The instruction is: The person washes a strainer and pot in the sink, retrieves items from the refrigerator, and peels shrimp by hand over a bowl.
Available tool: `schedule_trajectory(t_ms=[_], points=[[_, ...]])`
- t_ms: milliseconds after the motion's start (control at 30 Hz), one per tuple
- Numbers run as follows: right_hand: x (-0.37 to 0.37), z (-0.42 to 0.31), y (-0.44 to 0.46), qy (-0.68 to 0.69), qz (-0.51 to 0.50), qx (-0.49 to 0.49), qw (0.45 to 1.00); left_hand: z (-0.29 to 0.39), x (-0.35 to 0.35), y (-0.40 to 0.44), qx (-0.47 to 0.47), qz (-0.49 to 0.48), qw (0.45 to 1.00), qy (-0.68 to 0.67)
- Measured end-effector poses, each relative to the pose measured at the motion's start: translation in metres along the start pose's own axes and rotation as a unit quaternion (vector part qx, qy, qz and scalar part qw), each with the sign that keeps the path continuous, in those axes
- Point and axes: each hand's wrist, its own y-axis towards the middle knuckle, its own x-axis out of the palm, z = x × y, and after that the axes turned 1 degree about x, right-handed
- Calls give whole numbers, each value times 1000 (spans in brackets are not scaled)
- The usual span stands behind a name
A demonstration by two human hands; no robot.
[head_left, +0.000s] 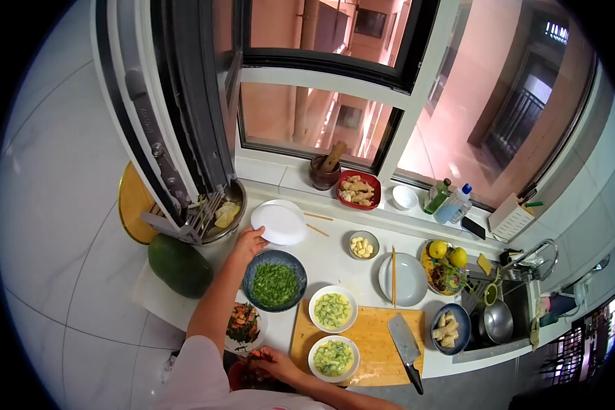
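Observation:
My left hand (251, 239) grips the near edge of a white plate (280, 223) above the back left of the counter. Just below it sits a dark blue bowl of chopped greens (274, 283). My right hand (277, 365) is low in the view, fingers closed together at a red bowl (237, 377) of dark food, partly hidden by my body; what they pinch is unclear. Beside that is a plate of dark greens and orange-red pieces (244, 322). Two white bowls of yellow-green mixture, one farther (333, 307) and one nearer (333, 357), rest on the cutting board (379, 324).
A cleaver (405, 342) lies on the board's right side. Chopsticks (393, 277) rest across a grey plate (410, 280). A bowl of peeled garlic (363, 245), a bowl of ginger (448, 329) and the sink (523, 311) are rightward. A watermelon (179, 266) lies left, by the open window.

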Motion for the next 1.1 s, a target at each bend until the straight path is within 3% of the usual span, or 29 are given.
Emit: schedule_trajectory(t_ms=[300, 533, 667, 733, 833, 900, 933, 967, 1067, 1100], points=[[-1, -5, -2, 37, 28, 13, 999, -5, -12, 16, -19, -28, 999, 16], [-3, 3, 6, 19, 24, 49, 998, -12, -39, 33, -41, 31, 998, 42], [-5, 8, 15, 48, 28, 28, 998, -20, -59, 65, -57, 152, 959, 233], [-8, 6, 17, 43, 37, 6, 998, -24, -56, 68, -13, 174, 942, 286], [-17, 8, 28, 57, 42, -34, 997, -21, -47, 64, 6, 156, 909, 387], [-14, -10, 26, 53, 80, -43, 994, -12, -47, 56, -21, 125, 848, 515], [-24, 2, 34, 99, 74, -64, 990, -14, -60, 61, -35, 74, 865, 496], [-23, -13, 33, 81, 73, -55, 993, -24, -67, 60, 5, 134, 883, 449], [-24, -26, 36, 83, 70, -65, 992, 16, -33, -26, 33, 167, 911, 375], [-23, -27, 39, 90, 75, -71, 991, 27, -25, -60, 92, 110, 929, 342]])
